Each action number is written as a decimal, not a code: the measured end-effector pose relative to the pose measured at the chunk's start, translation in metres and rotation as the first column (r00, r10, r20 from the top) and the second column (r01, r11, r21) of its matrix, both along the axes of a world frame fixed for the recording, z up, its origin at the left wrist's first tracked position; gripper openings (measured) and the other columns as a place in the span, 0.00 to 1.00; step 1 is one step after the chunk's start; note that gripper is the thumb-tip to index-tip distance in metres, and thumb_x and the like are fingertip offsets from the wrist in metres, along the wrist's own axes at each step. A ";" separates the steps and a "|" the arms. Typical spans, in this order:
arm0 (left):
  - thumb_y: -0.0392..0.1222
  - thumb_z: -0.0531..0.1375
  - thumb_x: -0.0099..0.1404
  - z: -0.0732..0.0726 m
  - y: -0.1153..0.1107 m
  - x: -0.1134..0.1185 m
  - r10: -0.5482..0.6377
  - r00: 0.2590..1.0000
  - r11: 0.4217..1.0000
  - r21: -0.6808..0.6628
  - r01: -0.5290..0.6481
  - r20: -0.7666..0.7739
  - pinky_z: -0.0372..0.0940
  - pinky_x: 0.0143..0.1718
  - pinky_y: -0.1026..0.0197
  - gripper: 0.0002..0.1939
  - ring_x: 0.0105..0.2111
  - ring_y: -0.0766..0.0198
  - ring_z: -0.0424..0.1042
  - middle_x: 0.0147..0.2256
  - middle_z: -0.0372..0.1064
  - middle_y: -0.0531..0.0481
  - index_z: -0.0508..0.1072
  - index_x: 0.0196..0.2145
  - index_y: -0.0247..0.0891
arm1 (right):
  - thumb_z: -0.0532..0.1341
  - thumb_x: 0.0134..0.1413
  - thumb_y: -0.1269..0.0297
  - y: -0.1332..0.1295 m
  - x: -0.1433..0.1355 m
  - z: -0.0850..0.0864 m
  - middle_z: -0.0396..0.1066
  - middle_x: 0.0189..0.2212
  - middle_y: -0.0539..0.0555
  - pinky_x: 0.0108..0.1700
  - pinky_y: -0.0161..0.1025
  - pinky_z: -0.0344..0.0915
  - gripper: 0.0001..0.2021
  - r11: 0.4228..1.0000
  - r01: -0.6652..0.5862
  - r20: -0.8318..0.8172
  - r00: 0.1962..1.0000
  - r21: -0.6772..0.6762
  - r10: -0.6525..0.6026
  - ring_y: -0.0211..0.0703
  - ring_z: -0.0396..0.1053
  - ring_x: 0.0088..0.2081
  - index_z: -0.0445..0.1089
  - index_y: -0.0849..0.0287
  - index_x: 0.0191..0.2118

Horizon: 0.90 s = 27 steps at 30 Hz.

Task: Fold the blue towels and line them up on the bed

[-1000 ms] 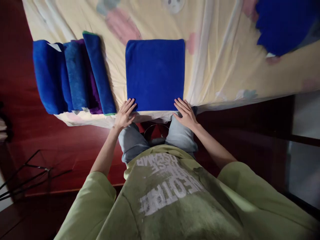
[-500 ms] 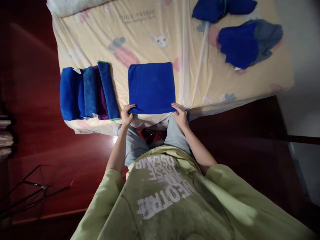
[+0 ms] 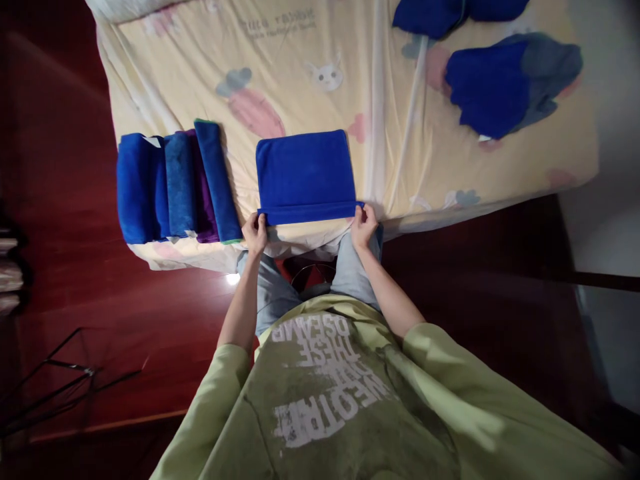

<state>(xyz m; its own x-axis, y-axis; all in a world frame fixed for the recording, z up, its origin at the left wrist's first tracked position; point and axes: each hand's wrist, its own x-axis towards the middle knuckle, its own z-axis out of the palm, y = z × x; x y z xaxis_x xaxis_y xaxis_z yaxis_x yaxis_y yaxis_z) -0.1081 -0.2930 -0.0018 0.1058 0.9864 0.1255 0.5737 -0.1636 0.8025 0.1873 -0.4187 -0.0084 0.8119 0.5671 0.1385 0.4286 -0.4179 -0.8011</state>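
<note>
The blue towel [image 3: 302, 175] lies flat at the bed's [image 3: 310, 60] near edge. My left hand [image 3: 255, 233] and right hand [image 3: 363, 225] each pinch a near corner, rolling the hem up. Rolled towels [image 3: 175, 183] sit just left.

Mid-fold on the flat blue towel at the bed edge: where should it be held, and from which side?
Grip the blue towel at its two near corners, coming from the bed's near edge. That near hem is already turned up into a narrow band, and the left hand and right hand pinch its ends there. The rest lies flat on the sheet, so the lifted hem is likely the easiest part to get fingers under.
</note>
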 end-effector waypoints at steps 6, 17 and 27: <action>0.55 0.50 0.77 -0.001 -0.009 0.012 0.163 0.981 0.985 0.078 -0.155 -0.105 0.69 0.41 0.56 0.19 0.36 0.58 0.74 0.34 0.74 0.47 0.73 0.38 0.40 | 0.43 0.75 0.51 0.022 -0.006 -0.014 0.78 0.40 0.63 0.51 0.48 0.77 0.27 0.999 0.038 0.214 0.976 0.016 -0.040 0.50 0.79 0.44 0.75 0.64 0.51; 0.50 0.50 0.77 -0.024 -0.014 0.019 0.248 0.951 0.969 0.061 -0.241 -0.185 0.69 0.47 0.50 0.15 0.44 0.52 0.76 0.37 0.74 0.42 0.72 0.46 0.40 | 0.40 0.74 0.48 0.024 -0.004 -0.043 0.74 0.49 0.66 0.60 0.62 0.71 0.30 0.995 0.075 0.082 0.994 -0.062 -0.070 0.58 0.75 0.55 0.71 0.63 0.59; 0.46 0.49 0.77 -0.033 -0.015 0.015 0.197 0.963 0.978 -0.030 -0.205 -0.185 0.65 0.58 0.48 0.16 0.54 0.50 0.72 0.47 0.72 0.36 0.70 0.53 0.36 | 0.42 0.76 0.49 0.017 0.002 -0.042 0.73 0.49 0.65 0.55 0.56 0.75 0.29 0.997 -0.053 0.163 0.985 -0.053 0.061 0.53 0.77 0.53 0.70 0.63 0.61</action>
<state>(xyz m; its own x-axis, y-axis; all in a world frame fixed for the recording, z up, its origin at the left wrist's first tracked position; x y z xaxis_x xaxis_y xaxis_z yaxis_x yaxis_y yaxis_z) -0.0930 -0.3079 -0.0350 -0.0786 0.9941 0.0744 0.7269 0.0061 0.6867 0.1892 -0.4015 -0.0500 0.7464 0.6210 0.2391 0.5772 -0.4253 -0.6971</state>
